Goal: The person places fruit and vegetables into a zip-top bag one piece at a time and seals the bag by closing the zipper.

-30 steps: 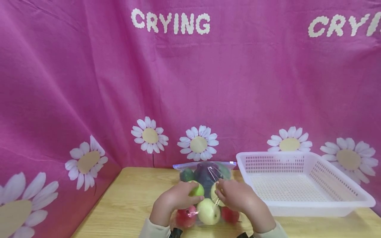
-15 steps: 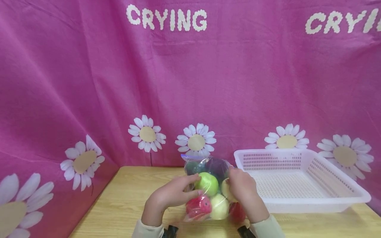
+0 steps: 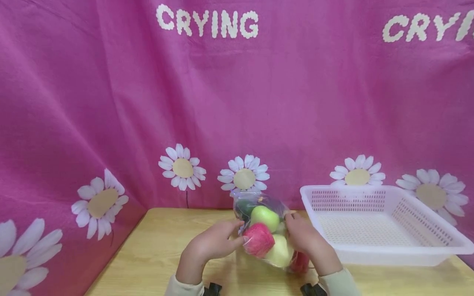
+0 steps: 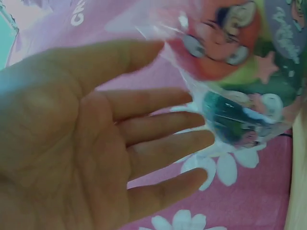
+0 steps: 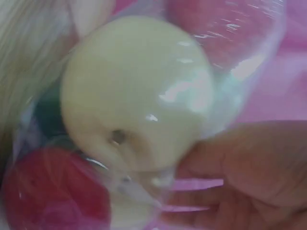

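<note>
A clear zip bag of fruit is tilted between both hands in the head view. Through the film show a green apple, a red apple, a pale yellow round fruit and a second red fruit. My left hand lies along the bag's left side. Its fingers are spread and nearly straight in the left wrist view, fingertips at the film beside printed cartoon figures. At the right side, my right hand grips the bag, with thumb and fingers around its edge. Darker contents at the back are partly hidden.
A white perforated plastic basket stands on the right of the wooden table, close beside my right hand. A pink curtain with daisies hangs behind and on the left.
The bag has gone from lying fairly flat to tilted, its fruit bunching and shifting right. My left hand has moved from over the bag to its left side; my right hand grips the right side.
</note>
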